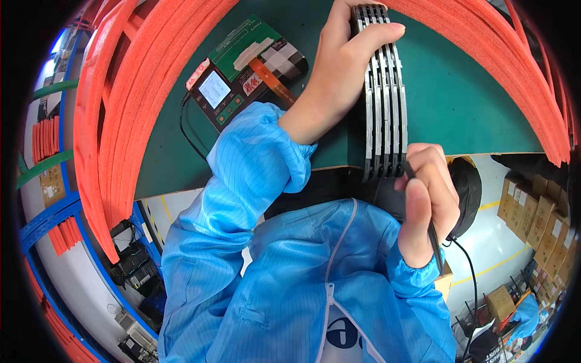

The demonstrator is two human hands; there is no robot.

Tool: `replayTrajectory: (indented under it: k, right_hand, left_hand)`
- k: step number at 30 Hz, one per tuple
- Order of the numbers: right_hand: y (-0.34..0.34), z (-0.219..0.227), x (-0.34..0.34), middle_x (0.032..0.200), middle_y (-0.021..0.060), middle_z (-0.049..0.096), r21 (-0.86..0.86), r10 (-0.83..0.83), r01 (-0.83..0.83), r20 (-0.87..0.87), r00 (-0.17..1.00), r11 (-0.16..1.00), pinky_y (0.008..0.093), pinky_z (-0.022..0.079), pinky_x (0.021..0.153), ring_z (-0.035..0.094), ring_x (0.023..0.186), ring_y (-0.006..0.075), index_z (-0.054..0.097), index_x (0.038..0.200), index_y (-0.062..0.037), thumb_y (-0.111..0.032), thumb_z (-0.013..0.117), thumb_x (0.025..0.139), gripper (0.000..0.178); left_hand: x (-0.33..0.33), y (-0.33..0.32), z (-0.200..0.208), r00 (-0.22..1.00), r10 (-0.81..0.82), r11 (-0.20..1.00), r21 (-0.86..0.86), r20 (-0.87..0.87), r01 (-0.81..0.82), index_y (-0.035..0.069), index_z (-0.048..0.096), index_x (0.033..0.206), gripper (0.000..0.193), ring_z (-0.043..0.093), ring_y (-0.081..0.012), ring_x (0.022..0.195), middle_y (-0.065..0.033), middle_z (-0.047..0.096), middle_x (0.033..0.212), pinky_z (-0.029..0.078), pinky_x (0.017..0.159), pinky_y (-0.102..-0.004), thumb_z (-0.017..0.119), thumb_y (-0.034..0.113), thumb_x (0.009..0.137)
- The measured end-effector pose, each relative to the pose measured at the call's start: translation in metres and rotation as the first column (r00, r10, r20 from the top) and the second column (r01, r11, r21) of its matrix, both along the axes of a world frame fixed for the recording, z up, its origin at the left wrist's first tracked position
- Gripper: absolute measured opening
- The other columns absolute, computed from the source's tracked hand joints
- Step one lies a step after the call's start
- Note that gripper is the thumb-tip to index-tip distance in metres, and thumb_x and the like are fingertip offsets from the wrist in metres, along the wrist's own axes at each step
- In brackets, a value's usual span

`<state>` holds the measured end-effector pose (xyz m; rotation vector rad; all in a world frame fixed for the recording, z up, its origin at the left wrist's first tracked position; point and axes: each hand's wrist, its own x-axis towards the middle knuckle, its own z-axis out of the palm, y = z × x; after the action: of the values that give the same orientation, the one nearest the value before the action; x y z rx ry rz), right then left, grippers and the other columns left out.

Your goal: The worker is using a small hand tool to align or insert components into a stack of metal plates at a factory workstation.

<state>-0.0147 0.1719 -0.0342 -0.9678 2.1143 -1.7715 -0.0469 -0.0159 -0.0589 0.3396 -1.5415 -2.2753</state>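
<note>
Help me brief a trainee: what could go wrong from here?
The left hand grips the stack of thin black-and-silver strips near its upper end, so the lower end might slip or fan apart. The slim black tool in the right hand is close to that lower end and could scratch it. The shiny blue fabric sleeve on the left appears close to the flat orange ribbon cable and might snag it.
</note>
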Motion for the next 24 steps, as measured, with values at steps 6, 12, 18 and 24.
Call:
replayTrajectory:
  k: [6, 12, 18, 24]
  right_hand:
    - [0.002, -0.002, 0.003, 0.082, 0.0118, 0.046, 0.049, -0.003, 0.005, -0.053, 0.999, 0.999, 0.0292, 0.036, 0.068, 0.047, 0.083, 0.0237, 0.045, 0.073, 0.0014, -0.037, 0.047, 0.101, 0.048]
    - [-0.003, 0.000, 0.005, 0.080, 0.0111, 0.045, 0.069, -0.063, 0.064, -0.015, 0.998, 0.996, 0.0296, 0.036, 0.067, 0.047, 0.084, 0.0230, 0.043, 0.071, 0.0012, -0.039, 0.048, 0.101, 0.050]
    - [0.003, 0.000, 0.003, 0.077, 0.0144, 0.054, -0.005, -0.006, 0.006, 0.045, 0.999, 1.000, 0.0376, 0.046, 0.078, 0.055, 0.088, 0.0313, 0.053, 0.069, 0.0033, -0.013, 0.055, 0.090, 0.026]
    - [0.001, -0.006, 0.004, 0.076, 0.0139, 0.054, -0.069, -0.033, 0.039, 0.088, 0.996, 0.997, 0.0375, 0.045, 0.078, 0.054, 0.089, 0.0310, 0.053, 0.069, 0.0031, -0.012, 0.055, 0.089, 0.025]
  left_hand:
    - [-0.002, -0.003, -0.003, 1.000, -0.004, 1.000, -0.001, -0.017, 0.004, 0.002, 0.052, 0.116, 0.026, 0.054, -0.0081, 0.081, -0.0032, 0.053, 0.094, 0.044, 0.071, -0.0205, 0.062, 0.014, 0.096]
    - [0.000, -0.003, -0.004, 1.000, -0.012, 1.000, 0.022, -0.007, 0.013, 0.002, 0.053, 0.116, 0.025, 0.054, -0.0082, 0.080, -0.0029, 0.054, 0.094, 0.044, 0.070, -0.0199, 0.062, 0.014, 0.096]
    - [-0.001, -0.002, -0.005, 1.000, -0.017, 0.999, 0.033, -0.021, 0.018, 0.003, 0.053, 0.116, 0.025, 0.054, -0.0081, 0.080, -0.0025, 0.054, 0.094, 0.044, 0.070, -0.0196, 0.062, 0.014, 0.096]
    - [-0.001, -0.002, -0.006, 1.000, 0.000, 1.000, -0.016, -0.028, 0.000, 0.003, 0.053, 0.116, 0.024, 0.055, -0.0078, 0.080, -0.0021, 0.054, 0.093, 0.044, 0.070, -0.0199, 0.061, 0.013, 0.095]
